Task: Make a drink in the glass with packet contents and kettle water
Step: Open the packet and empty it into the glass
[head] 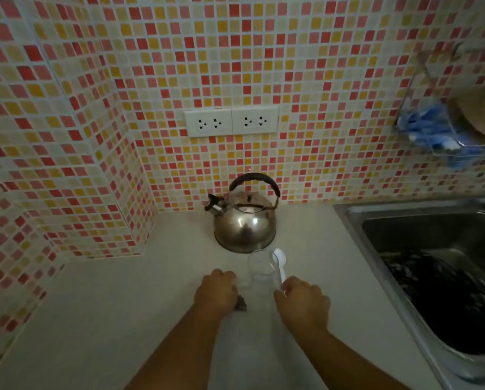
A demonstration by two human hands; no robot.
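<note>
**Glass between my hands at the counter's middle**

The pale counter [100, 319] runs back to a tiled wall, with a steel sink [421, 277] sunk along its right edge. A metal kettle [245, 223] stands near the back edge, spout pointing left. Just in front of it stands the clear glass [259, 273], upright. My left hand [217, 292] sits just left of the glass, fingers curled under over a dark packet [241, 304] that peeks out below the knuckles. My right hand [302, 304] sits just right of the glass, fingers pinching the handle of a white plastic spoon [279, 261], whose bowl lies beside the glass rim.
</note>
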